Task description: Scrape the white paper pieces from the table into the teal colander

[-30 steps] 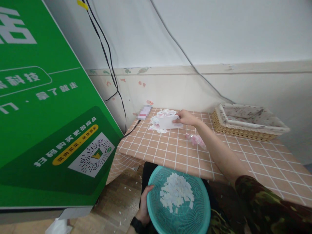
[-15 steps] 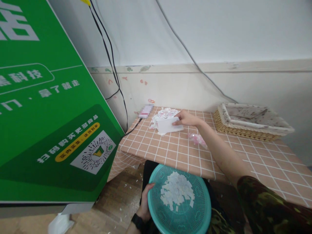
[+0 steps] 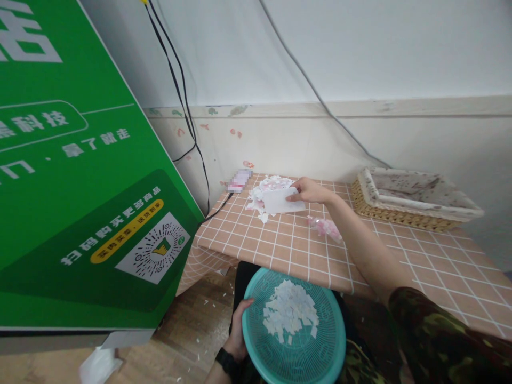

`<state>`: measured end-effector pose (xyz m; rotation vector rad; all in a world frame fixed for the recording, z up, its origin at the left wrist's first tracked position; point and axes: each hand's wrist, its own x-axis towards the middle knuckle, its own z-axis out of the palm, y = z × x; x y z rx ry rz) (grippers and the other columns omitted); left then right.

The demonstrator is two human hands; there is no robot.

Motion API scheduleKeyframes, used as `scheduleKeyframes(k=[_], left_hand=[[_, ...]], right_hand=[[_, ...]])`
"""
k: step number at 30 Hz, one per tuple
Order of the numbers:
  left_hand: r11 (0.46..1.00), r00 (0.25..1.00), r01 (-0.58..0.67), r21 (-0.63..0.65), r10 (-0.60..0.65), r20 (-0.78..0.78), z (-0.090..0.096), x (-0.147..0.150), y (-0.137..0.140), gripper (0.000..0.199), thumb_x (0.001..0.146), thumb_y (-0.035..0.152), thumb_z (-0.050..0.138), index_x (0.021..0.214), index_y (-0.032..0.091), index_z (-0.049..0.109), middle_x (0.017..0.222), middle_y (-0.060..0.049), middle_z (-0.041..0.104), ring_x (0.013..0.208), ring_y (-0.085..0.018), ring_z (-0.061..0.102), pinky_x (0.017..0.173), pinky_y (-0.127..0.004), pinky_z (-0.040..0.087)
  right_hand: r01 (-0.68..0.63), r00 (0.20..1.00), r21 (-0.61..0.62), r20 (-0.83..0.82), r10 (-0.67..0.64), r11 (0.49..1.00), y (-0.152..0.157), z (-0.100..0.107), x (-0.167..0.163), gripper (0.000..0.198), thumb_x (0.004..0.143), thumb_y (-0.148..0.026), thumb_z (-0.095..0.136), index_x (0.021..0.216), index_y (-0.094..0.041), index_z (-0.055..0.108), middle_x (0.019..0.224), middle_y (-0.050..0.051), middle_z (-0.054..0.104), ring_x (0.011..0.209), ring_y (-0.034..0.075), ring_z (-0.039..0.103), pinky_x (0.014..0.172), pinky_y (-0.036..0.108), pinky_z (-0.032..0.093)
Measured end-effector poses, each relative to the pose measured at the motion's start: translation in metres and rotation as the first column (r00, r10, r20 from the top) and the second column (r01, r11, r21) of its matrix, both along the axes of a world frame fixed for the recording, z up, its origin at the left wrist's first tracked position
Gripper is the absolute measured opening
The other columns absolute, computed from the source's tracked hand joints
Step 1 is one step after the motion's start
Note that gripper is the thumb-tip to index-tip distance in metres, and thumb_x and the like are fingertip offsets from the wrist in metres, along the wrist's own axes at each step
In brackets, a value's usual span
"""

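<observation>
White card (image 3: 280,202) is pinched in the right hand (image 3: 301,193), as I see it from far away through the head camera. Its long side runs mostly left to right, and the right hand grips the right end, with the thumb on the side facing me. The free end points left, at the near edge of a messy heap of white and pink paper bits (image 3: 271,183) on the checked surface (image 3: 248,248). I can't tell if the card's bottom edge touches the surface. The left hand (image 3: 239,330) holds the left rim of a round green basket (image 3: 328,333), which sits low by the lap, nearer to me than the surface's front edge. Small white paper pieces (image 3: 291,312) lie inside it. So what matters most to me is this: the heap is just beyond and left of the card, and the basket is below, back toward the body. The right hand is the near one, since it has the card; the left is well apart from it, and the card is ahead of that hand and a bit right. Just right of the card, a clear packet with pink bits (image 3: 325,228) lies close to the right forearm.
</observation>
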<state>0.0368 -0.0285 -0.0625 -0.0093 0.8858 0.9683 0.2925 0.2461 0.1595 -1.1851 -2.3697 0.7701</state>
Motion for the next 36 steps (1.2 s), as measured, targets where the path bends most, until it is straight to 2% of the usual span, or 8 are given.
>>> scheduleKeyframes(k=[4, 8, 12, 19, 26, 31, 36], left_hand=[[1.000, 1.000, -0.002, 0.010, 0.002, -0.008, -0.004, 0.000, 0.000, 0.031, 0.072, 0.040, 0.063, 0.079, 0.010, 0.069, 0.069, -0.009, 0.072, 0.071, -0.026, 0.066, 0.068, -0.036, 0.049], [1.000, 1.000, -0.025, -0.004, 0.025, -0.007, -0.003, 0.000, 0.000, 0.028, 0.071, 0.038, 0.065, 0.079, 0.011, 0.069, 0.069, -0.008, 0.072, 0.070, -0.025, 0.066, 0.068, -0.035, 0.048], [1.000, 1.000, -0.003, -0.019, 0.003, 0.011, 0.001, 0.001, 0.000, 0.030, 0.073, 0.038, 0.062, 0.082, 0.010, 0.070, 0.070, -0.009, 0.072, 0.071, -0.026, 0.066, 0.067, -0.036, 0.049], [1.000, 1.000, -0.006, -0.001, 0.006, -0.010, 0.002, 0.000, -0.001, 0.030, 0.074, 0.038, 0.062, 0.081, 0.010, 0.069, 0.070, -0.010, 0.072, 0.072, -0.026, 0.066, 0.067, -0.035, 0.049], [1.000, 1.000, 0.003, -0.018, -0.003, -0.001, -0.002, 0.000, 0.000, 0.030, 0.073, 0.039, 0.063, 0.080, 0.011, 0.069, 0.071, -0.010, 0.073, 0.072, -0.027, 0.066, 0.066, -0.036, 0.049], [1.000, 1.000, -0.001, -0.010, 0.001, -0.017, 0.002, 0.001, 0.000, 0.031, 0.073, 0.039, 0.062, 0.080, 0.010, 0.070, 0.070, -0.010, 0.073, 0.073, -0.026, 0.066, 0.066, -0.035, 0.049], [1.000, 1.000, 0.002, -0.004, -0.002, -0.010, 0.004, 0.002, 0.000, 0.032, 0.074, 0.038, 0.061, 0.082, 0.009, 0.070, 0.071, -0.010, 0.073, 0.073, -0.026, 0.066, 0.064, -0.034, 0.048]], right_hand=[[-0.008, 1.000, -0.002, -0.021, 0.008, 1.000, 0.000, -0.006, -0.008, 0.026, 0.069, -0.037, 0.062, 0.061, -0.012, 0.059, 0.057, -0.001, 0.047, 0.055, 0.010, 0.040, 0.049, 0.023, 0.030], [-0.107, 0.992, -0.057, -0.078, 0.102, 0.993, -0.002, -0.008, -0.013, 0.025, 0.069, -0.036, 0.063, 0.064, -0.012, 0.061, 0.061, -0.001, 0.051, 0.058, 0.010, 0.043, 0.052, 0.023, 0.034], [-0.110, 0.988, -0.082, -0.121, 0.100, 0.991, -0.004, -0.005, -0.009, 0.025, 0.068, -0.035, 0.065, 0.065, -0.011, 0.061, 0.061, 0.000, 0.051, 0.058, 0.010, 0.044, 0.051, 0.023, 0.033], [-0.150, 0.986, -0.171, -0.091, 0.136, 0.974, -0.008, 0.004, -0.002, 0.024, 0.067, -0.034, 0.066, 0.065, -0.010, 0.062, 0.059, 0.000, 0.053, 0.055, 0.010, 0.044, 0.048, 0.023, 0.033], [-0.166, 0.986, -0.145, -0.045, 0.161, 0.975, -0.012, 0.005, -0.013, 0.024, 0.068, -0.033, 0.065, 0.071, -0.009, 0.066, 0.063, 0.002, 0.057, 0.058, 0.011, 0.048, 0.051, 0.023, 0.036], [-0.126, 0.991, -0.088, 0.026, 0.129, 0.988, -0.011, 0.011, -0.001, 0.023, 0.067, -0.033, 0.064, 0.068, -0.010, 0.065, 0.061, 0.001, 0.056, 0.056, 0.011, 0.047, 0.049, 0.023, 0.033], [-0.096, 0.995, -0.039, -0.001, 0.096, 0.995, -0.013, 0.017, 0.002, 0.024, 0.069, -0.035, 0.062, 0.067, -0.011, 0.064, 0.060, -0.001, 0.053, 0.057, 0.011, 0.045, 0.051, 0.023, 0.032]])
